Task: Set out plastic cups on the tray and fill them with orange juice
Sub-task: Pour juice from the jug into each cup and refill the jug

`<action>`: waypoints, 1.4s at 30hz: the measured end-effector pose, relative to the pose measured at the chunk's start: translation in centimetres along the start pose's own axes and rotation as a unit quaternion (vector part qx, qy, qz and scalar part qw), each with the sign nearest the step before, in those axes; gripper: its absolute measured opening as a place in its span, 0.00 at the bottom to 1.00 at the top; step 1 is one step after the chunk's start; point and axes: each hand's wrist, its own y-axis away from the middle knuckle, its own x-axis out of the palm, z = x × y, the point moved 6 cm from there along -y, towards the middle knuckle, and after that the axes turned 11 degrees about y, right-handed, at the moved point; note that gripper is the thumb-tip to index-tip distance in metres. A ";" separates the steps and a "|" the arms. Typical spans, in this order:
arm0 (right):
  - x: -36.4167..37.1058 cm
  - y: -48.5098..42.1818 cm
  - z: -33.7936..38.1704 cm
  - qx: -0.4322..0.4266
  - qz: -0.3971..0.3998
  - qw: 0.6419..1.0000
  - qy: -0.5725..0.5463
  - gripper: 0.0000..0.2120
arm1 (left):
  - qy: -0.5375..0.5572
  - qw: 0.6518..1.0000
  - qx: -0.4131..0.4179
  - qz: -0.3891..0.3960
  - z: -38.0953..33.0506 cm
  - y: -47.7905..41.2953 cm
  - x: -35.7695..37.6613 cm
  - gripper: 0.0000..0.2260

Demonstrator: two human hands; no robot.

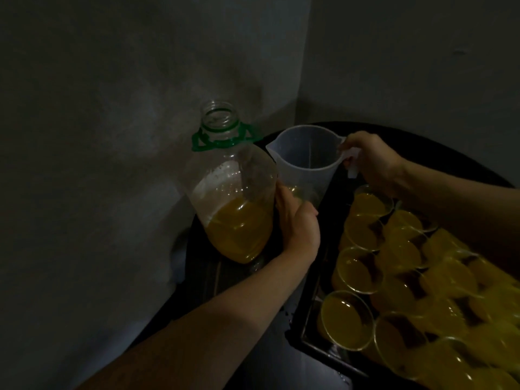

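Note:
A big clear bottle [233, 192] with a green neck ring and no cap stands at the left of a dark round table, about a third full of orange juice. My left hand [297, 226] is wrapped around its right side. My right hand [371, 161] holds the handle of a translucent plastic jug [305, 161], which is upright beside the bottle with only a trace of juice at its bottom. To the right, a black tray [309, 330] carries several clear plastic cups [346, 319] filled with orange juice.
The dark round table [202, 277] sits in a corner between two grey walls [112, 108]. The scene is dim. My right forearm [450, 204] stretches above the far cups on the tray.

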 end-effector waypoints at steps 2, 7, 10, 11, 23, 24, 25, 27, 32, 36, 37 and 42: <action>0.1 -0.1 -0.1 -0.010 0.002 1.000 0.007 0.07 | -0.005 1.000 -0.002 0.006 0.1 0.1 0.0 0.42; -0.3 -0.3 -0.5 -0.006 -0.020 1.000 0.002 0.06 | -0.015 1.000 -0.017 0.012 0.3 0.4 -0.2 0.40; -0.9 0.5 -0.5 0.029 -0.049 0.998 -0.027 0.17 | -0.005 0.999 -0.037 0.012 0.4 1.4 -0.3 0.40; -1.2 0.8 -0.2 0.026 -0.056 0.998 -0.032 0.20 | -0.003 0.999 -0.038 0.016 0.5 1.7 -0.3 0.40; -2.8 8.8 8.0 -0.060 -0.031 0.998 0.013 0.27 | -0.047 0.990 -0.035 0.128 -3.7 9.5 -0.9 0.39; -2.4 9.5 9.1 -0.064 -0.019 0.998 0.014 0.25 | -0.063 0.987 -0.031 0.147 -4.1 10.3 -1.4 0.38; -1.9 10.4 10.1 -0.071 -0.010 0.997 0.020 0.23 | -0.080 0.984 -0.021 0.159 -4.5 10.8 -2.0 0.36; -1.1 11.7 12.3 -0.095 -0.004 0.994 0.049 0.23 | -0.108 0.980 0.021 0.165 -6.0 11.4 -3.6 0.33; 1.4 14.6 16.0 -0.141 0.023 0.986 0.084 0.23 | -0.198 0.952 0.222 0.066 -11.6 13.1 -9.6 0.19; 4.3 16.1 16.4 -0.149 0.044 0.984 0.091 0.23 | -0.253 0.913 0.314 -0.067 -14.5 12.4 -14.8 0.30; 5.1 16.3 16.4 -0.155 0.040 0.982 0.099 0.24 | -0.278 0.906 0.309 -0.084 -14.7 11.8 -15.7 0.35; 7.6 17.2 16.8 -0.272 -0.048 0.926 0.257 0.21 | -0.346 0.913 0.211 -0.041 -13.0 8.8 -16.9 0.58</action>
